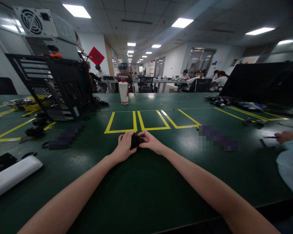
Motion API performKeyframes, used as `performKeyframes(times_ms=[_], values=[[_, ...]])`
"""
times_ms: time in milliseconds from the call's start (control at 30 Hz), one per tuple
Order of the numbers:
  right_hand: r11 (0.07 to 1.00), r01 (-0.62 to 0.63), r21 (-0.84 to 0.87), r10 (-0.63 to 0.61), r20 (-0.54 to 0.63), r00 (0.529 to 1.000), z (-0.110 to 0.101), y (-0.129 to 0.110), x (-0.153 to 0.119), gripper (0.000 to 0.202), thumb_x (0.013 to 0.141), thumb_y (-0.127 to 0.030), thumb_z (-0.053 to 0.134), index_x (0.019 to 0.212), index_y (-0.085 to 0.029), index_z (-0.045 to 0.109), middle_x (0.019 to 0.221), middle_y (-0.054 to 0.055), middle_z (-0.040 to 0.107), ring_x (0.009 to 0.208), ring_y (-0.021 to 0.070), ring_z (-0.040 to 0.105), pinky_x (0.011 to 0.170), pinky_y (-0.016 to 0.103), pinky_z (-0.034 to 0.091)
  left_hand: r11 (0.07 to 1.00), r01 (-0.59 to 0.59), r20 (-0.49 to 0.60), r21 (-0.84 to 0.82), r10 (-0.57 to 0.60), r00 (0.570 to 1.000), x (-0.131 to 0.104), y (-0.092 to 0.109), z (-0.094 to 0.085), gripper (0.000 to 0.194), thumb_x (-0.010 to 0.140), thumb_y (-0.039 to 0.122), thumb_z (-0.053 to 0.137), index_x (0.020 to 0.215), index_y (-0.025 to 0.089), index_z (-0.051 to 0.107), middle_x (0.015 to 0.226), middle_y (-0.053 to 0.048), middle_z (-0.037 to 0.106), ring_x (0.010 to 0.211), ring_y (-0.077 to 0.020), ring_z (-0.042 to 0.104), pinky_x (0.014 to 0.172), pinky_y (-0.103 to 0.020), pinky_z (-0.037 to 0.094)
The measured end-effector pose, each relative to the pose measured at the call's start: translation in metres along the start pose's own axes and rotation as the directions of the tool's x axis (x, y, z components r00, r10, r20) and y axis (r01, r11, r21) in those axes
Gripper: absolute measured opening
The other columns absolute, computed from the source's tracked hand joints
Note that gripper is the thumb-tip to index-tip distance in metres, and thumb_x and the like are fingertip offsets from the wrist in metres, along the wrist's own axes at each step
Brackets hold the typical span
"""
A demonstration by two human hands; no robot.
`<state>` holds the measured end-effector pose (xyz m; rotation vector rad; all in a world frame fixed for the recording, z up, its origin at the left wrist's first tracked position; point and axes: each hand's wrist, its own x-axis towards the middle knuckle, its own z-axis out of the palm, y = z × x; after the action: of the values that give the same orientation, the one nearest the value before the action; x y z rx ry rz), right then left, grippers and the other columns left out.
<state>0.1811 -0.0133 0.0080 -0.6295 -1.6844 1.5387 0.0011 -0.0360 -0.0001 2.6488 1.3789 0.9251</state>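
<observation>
So the person here has both hands on a small black gadget point(135, 141), and honestly it looks like the middle of the job, not the end. The left hand point(125, 146) wraps around it from the left, and the right hand point(148, 142) pinches the other side with fingertips and thumb, so the grip is closed on the same little thing from both sides. It sits low over the green tabletop point(136, 191), just on the near side of the yellow tape outlines point(140, 120) and not inside any of them; can't tell if it's actually resting on the surface. As for progress: getting hold of it is done, letting go of it isn't. Whether anything on it has been twisted, opened or fitted is anyone's guess, since it's too dark and covered by fingers. The computer case point(75, 86) and white bottle point(124, 92) stand well apart from the hands, nobody touching them. Off to the right, a co-worker's hand point(284, 137) has a thin dark tool point(270, 137), well away from the gadget, so that looks like separate work.
</observation>
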Motion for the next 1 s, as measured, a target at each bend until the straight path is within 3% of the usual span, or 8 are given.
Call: performKeyframes(times_ms=[100,233,333,433,533,733,900,1000], values=[[0.999,0.038,-0.004,-0.038,-0.032,0.999,0.001,0.002,0.002,0.040,0.064,-0.005,0.057,0.099,-0.020,0.046,0.109,0.002,0.051,0.108,0.0156,0.048,0.097,0.034,0.036,1.000,0.004,-0.014,0.013,-0.004,1.000,0.000,0.000,0.002,0.055,0.071,0.022,0.055,0.118,0.019,0.028,0.118,-0.009,0.039,0.112,-0.0246,0.037,0.094,-0.043,0.025],[0.978,0.024,-0.209,-0.066,-0.197,0.978,-0.001,0.010,0.007,0.032,0.068,-0.009,0.050,0.099,-0.019,0.046,0.107,0.004,0.052,0.108,0.0147,0.049,0.097,0.033,0.035,1.000,0.025,-0.009,0.006,-0.025,1.000,0.002,0.001,0.001,0.054,0.071,0.023,0.055,0.118,0.019,0.029,0.118,-0.009,0.041,0.112,-0.0243,0.038,0.094,-0.043,0.025],[0.951,-0.015,-0.310,-0.069,-0.258,0.964,-0.003,0.011,0.006,0.027,0.072,-0.017,0.051,0.098,-0.018,0.048,0.105,0.005,0.052,0.106,0.0162,0.049,0.098,0.036,0.034,0.992,0.118,0.025,-0.051,-0.116,0.993,0.005,-0.002,0.000,0.053,0.071,0.027,0.054,0.118,0.019,0.030,0.117,-0.010,0.042,0.111,-0.0257,0.040,0.092,-0.045,0.027],[0.912,-0.021,-0.410,-0.078,-0.221,0.972,-0.001,0.006,0.000,0.030,0.074,-0.028,0.054,0.102,-0.018,0.050,0.107,0.005,0.053,0.104,0.0181,0.049,0.096,0.038,0.035,0.953,0.263,0.088,-0.153,-0.253,0.964,0.008,-0.006,-0.002,0.054,0.070,0.032,0.056,0.117,0.016,0.033,0.114,-0.011,0.044,0.107,-0.0271,0.043,0.089,-0.044,0.032],[0.803,-0.036,-0.595,-0.078,-0.166,0.983,0.002,0.001,-0.003,0.032,0.077,-0.027,0.050,0.108,-0.019,0.050,0.110,0.006,0.053,0.105,0.0186,0.049,0.095,0.039,0.035,0.925,0.321,0.124,-0.203,-0.301,0.946,0.010,-0.010,-0.004,0.054,0.069,0.035,0.057,0.114,0.012,0.037,0.111,-0.013,0.046,0.105,-0.0280,0.045,0.088,-0.042,0.035],[0.757,-0.075,-0.649,-0.055,-0.179,0.982,0.004,-0.001,-0.005,0.039,0.077,-0.011,0.039,0.116,-0.018,0.045,0.117,0.006,0.050,0.111,0.0176,0.045,0.097,0.038,0.034,0.912,0.323,0.128,-0.253,-0.300,0.945,0.009,-0.013,-0.002,0.056,0.069,0.033,0.058,0.117,0.013,0.035,0.111,-0.012,0.046,0.100,-0.0246,0.049,0.084,-0.038,0.040],[0.758,-0.010,-0.652,-0.049,-0.072,0.996,0.012,-0.009,-0.013,0.060,0.071,-0.028,0.057,0.125,-0.023,0.032,0.127,0.006,0.042,0.115,0.0202,0.041,0.097,0.038,0.033,0.910,0.300,0.123,-0.287,-0.276,0.953,0.008,-0.013,0.001,0.051,0.070,0.030,0.057,0.115,0.014,0.037,0.110,-0.011,0.048,0.100,-0.0244,0.050,0.085,-0.039,0.039],[0.725,-0.006,-0.689,-0.066,-0.079,0.995,0.015,-0.011,-0.016,0.056,0.069,-0.032,0.060,0.120,-0.024,0.038,0.120,0.005,0.047,0.111,0.0204,0.045,0.094,0.039,0.035,0.914,0.272,0.126,-0.300,-0.245,0.961,0.006,-0.012,0.001,0.050,0.070,0.029,0.057,0.115,0.016,0.039,0.113,-0.010,0.048,0.105,-0.0251,0.047,0.090,-0.042,0.035]])
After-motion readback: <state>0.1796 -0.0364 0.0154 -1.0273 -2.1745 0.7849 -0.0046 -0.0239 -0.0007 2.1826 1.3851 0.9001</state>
